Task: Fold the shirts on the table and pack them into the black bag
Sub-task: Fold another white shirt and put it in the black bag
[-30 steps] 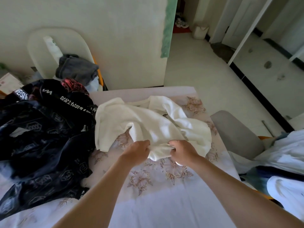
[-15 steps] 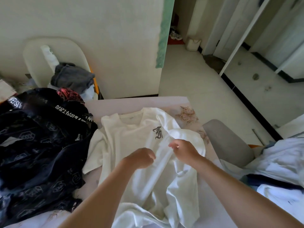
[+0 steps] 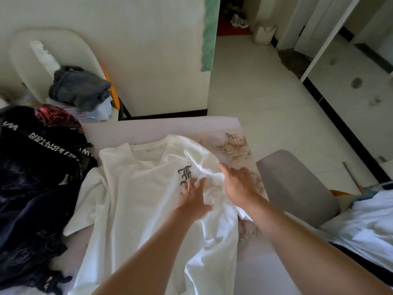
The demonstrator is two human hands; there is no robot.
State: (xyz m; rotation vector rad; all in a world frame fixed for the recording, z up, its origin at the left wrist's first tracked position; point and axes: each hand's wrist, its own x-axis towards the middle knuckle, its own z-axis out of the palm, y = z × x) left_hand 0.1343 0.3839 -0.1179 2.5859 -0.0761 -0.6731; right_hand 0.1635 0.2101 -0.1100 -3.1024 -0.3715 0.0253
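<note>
Shirt: white, front up on table. Hem end is nearest me and runs out of frame, collar at far side. Body mostly flat, but the right-side sleeve and shoulder are bunched into a ridge.

Left hand lies flat on the chest just below the black logo, fingers spread wide, pressing, holding nothing. Right hand is on the bunched sleeve, thumb out. It's blurred, so I cannot tell if the fingers pinch cloth or just lie on it.

Handling guess: light, limp, no stiffness, likely slides on the tablecloth and creases if dragged. Take it at the shoulder seams or sleeve cuff and pin the centre with the other palm.

Looks like smoothing before the first fold; not packed yet.

Black bag is heaped on my left, against the sleeve. Grey chair beyond right. Grey cloth far left.
</note>
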